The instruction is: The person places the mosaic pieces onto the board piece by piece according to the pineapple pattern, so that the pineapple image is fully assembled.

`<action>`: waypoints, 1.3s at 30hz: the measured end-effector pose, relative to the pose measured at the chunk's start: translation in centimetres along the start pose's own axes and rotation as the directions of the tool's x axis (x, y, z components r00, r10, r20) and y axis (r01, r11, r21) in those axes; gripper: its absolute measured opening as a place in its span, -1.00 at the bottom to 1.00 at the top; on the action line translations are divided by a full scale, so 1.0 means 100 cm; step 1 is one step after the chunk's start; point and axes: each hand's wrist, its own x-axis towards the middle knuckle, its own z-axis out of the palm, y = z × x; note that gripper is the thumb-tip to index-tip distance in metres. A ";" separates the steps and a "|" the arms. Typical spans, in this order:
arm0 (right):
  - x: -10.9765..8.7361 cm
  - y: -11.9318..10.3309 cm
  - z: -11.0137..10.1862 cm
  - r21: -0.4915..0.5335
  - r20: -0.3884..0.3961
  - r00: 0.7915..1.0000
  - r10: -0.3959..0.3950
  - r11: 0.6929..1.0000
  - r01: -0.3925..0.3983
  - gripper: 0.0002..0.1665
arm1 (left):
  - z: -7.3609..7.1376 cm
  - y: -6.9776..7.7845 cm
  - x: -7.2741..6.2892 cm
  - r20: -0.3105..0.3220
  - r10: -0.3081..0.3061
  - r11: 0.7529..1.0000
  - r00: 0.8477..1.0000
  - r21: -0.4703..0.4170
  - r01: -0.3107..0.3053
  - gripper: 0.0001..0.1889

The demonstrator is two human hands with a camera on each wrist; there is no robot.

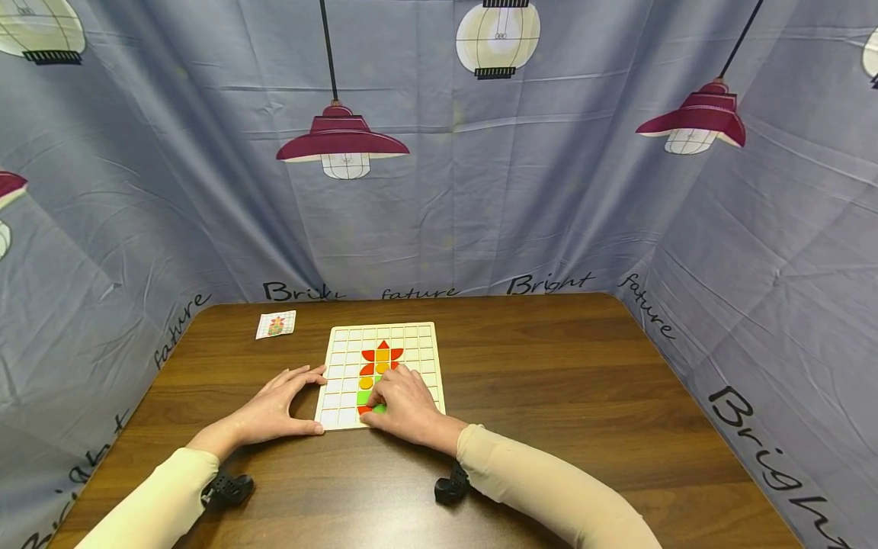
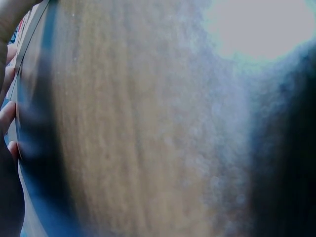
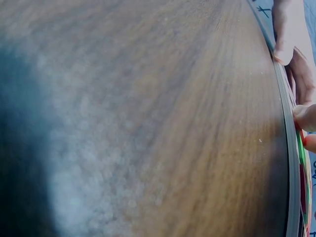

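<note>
A pale square grid board (image 1: 339, 393) lies on the table with flat tiles in red, yellow and green set on it. Red pieces fan out around a yellow tile (image 1: 382, 355) near the top; green tiles (image 1: 363, 397) are lower down. My left hand (image 1: 274, 404) spreads at the board's left side, fingertips and thumb touching its edge. Over the lower tiles, my right hand (image 1: 409, 404) bends its fingers, thumb and index finger pinching at a green tile (image 1: 379, 409) in the bottom row. That hand hides part of the pattern.
A small card (image 1: 276, 325) printed with a similar coloured figure lies at the table's back left. The brown wooden table (image 1: 549, 381) extends right of the board. A grey-blue curtain (image 1: 425, 213) with printed lamps hangs behind it and at the sides.
</note>
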 end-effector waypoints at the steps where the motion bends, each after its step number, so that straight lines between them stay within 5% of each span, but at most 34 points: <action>1: 0.000 0.000 0.000 -0.002 0.001 1.000 -0.002 1.000 0.002 -0.75 | 0.000 0.000 0.000 0.000 0.000 1.000 1.000 -0.001 0.000 -0.19; 30: 0.000 -0.001 -0.001 -0.041 -0.047 0.999 -0.021 0.999 0.019 -0.82 | 0.000 0.001 0.001 -0.013 0.002 1.000 1.000 -0.002 -0.002 -0.21; 39: -0.009 0.017 -0.011 0.034 -0.031 1.000 0.003 0.999 -0.002 -0.89 | 0.001 0.003 0.001 -0.003 -0.022 1.000 1.000 -0.005 0.022 -0.17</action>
